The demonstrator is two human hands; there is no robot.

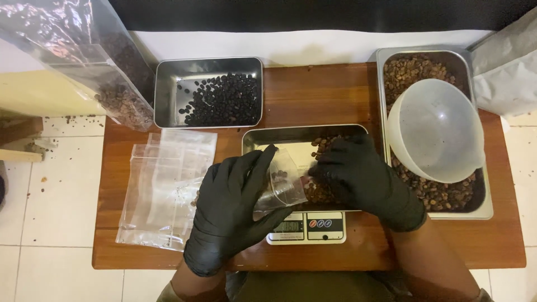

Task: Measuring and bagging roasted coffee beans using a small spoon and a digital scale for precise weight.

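Wooden table (313,92): trays, scale, bags.

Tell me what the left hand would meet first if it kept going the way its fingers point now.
The left hand holds a small clear bag, fingers aimed up and right. Straight on, it would likely meet the steel tray on the scale first, then the coffee beans in it; depth is hard to judge from above.

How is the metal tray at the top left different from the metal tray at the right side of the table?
The top-left tray holds very dark, almost black beans, while the right tray holds lighter brown beans. The top-left tray is partly filled, much of its bottom bare; the right tray's bottom is mostly covered. A white plastic bowl sits in the right tray; nothing sits in the top-left one. Both are rectangular steel trays on the wooden table.
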